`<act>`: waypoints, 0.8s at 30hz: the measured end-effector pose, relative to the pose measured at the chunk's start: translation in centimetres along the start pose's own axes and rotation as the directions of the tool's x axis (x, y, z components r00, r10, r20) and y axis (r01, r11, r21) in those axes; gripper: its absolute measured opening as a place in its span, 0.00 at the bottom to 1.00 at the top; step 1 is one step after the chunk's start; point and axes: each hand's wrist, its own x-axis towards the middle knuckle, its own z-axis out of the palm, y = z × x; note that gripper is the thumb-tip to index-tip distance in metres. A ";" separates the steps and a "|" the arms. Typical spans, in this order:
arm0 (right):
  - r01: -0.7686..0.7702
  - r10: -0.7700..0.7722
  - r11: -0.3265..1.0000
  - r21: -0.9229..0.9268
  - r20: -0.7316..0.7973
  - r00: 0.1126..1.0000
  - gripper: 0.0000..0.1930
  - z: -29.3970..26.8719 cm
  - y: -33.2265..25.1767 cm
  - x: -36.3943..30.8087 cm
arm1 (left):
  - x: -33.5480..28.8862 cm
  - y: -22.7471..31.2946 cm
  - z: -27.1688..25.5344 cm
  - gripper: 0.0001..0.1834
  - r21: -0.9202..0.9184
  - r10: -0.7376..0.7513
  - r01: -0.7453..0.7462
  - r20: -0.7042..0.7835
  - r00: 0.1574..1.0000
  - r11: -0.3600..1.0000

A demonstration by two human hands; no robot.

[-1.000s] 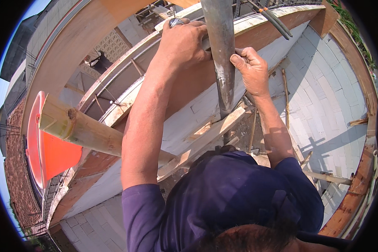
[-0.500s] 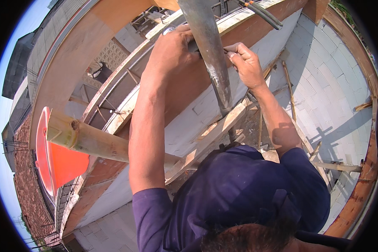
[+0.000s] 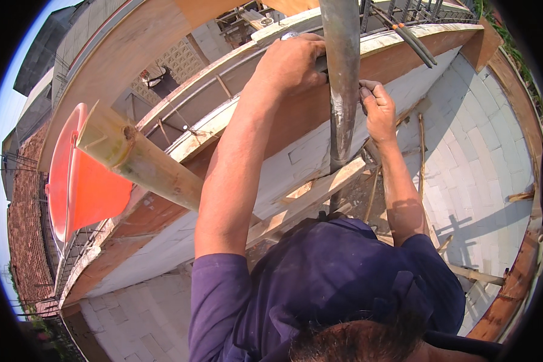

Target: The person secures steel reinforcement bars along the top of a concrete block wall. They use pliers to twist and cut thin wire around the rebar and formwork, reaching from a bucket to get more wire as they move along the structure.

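A grey, scuffed metal pole (image 3: 342, 84) stands between my two hands. On its left, my left hand (image 3: 291, 63) is curled, with dark material showing by the thumb; the pole hides some fingertips, and what they grip is unclear. Just right of the pole, my right hand (image 3: 380, 111) is pinched closed, with something small and dark at the fingertips. Behind both hands runs a brown formwork board (image 3: 304, 114). A thick bamboo pole (image 3: 157, 166) slants in from the left and passes behind my left forearm.
An orange-red bucket (image 3: 102, 196) hangs beside the bamboo's cut end. A dark long-handled tool with orange bands (image 3: 407, 39) rests on the formwork's upper edge. Pale block walls (image 3: 476, 139) curve away at right. Timber planks (image 3: 320, 193) lie below the pole, near my body.
The view has shifted, so the pole, bucket and boards sit differently in the picture. Both hands remain beside the pole; my right hand still pinches, and its wrist is more upright.
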 end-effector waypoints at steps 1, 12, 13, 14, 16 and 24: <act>0.003 -0.003 1.000 -0.003 0.004 1.000 0.09 -0.3 0.3 0.0 | 0.0 0.0 0.1 0.28 0.002 0.009 -0.009 -0.020 1.000 1.000; -0.245 0.262 0.904 0.351 -0.002 0.965 0.07 0.9 3.4 0.1 | -0.5 0.5 0.3 0.25 0.094 -0.076 0.074 0.025 0.997 0.993; -0.255 0.264 0.901 0.352 0.023 0.964 0.07 1.2 3.5 0.1 | -0.8 0.8 0.4 0.25 0.103 -0.098 0.096 0.017 0.995 0.990; -0.252 0.270 0.900 0.356 -0.002 0.963 0.09 1.5 3.3 0.1 | -0.7 1.2 0.6 0.26 0.108 -0.127 0.124 0.013 0.992 0.986; -0.254 0.308 0.887 0.385 -0.083 0.948 0.16 2.6 2.9 -0.2 | -1.5 1.3 0.4 0.27 0.116 -0.161 0.160 0.006 0.987 0.980; -0.135 0.181 0.962 0.236 -0.186 0.966 0.07 1.4 6.0 -1.3 | -1.8 3.5 -2.7 0.31 -0.006 -0.298 0.306 0.198 0.934 0.952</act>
